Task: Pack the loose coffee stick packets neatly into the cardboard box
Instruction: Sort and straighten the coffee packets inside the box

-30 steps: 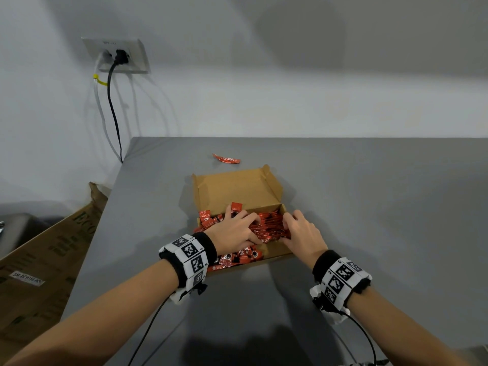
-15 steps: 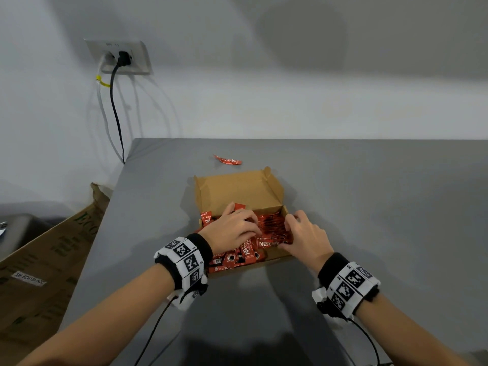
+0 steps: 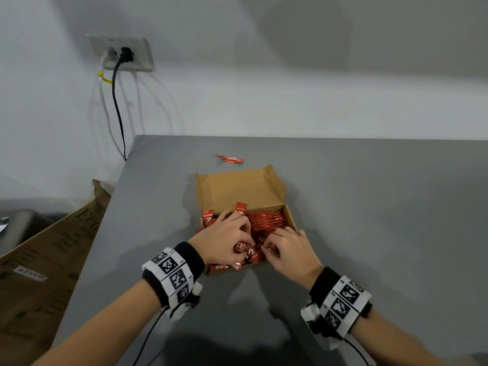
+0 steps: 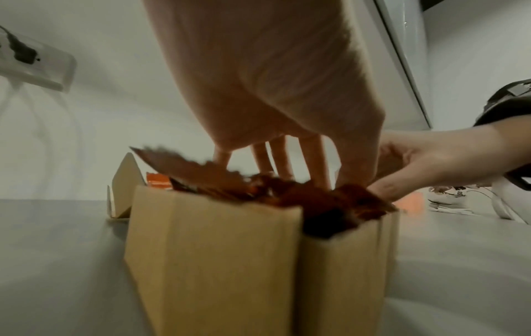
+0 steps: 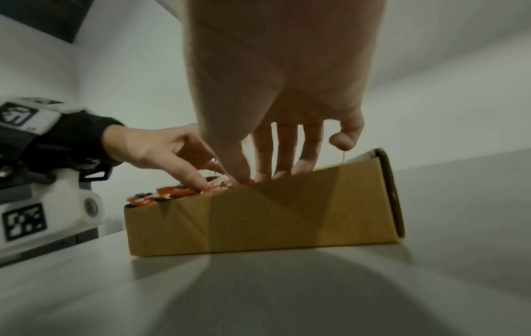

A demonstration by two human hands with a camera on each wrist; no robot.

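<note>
Open cardboard box [image 3: 239, 190] at frame centre on the grey surface [image 3: 369, 207], crammed with red coffee stick packets [image 3: 266, 221]. Left hand [image 3: 224, 240] and right hand [image 3: 290, 249] together at its lower edge, fingers [image 3: 239, 225] curled, pinching packets. One loose packet [image 3: 229, 157] just above the box.

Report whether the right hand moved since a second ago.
Yes: right hand slid left off the right wall of the brown cardboard box, over the red coffee stick packets.

The box [image 3: 237, 188] is matt brown cardboard, the packets [image 3: 266, 220] inside it and the stray packet [image 3: 229, 157] beyond it glossy red foil, the table [image 3: 369, 207] under it smooth matt grey.
</note>
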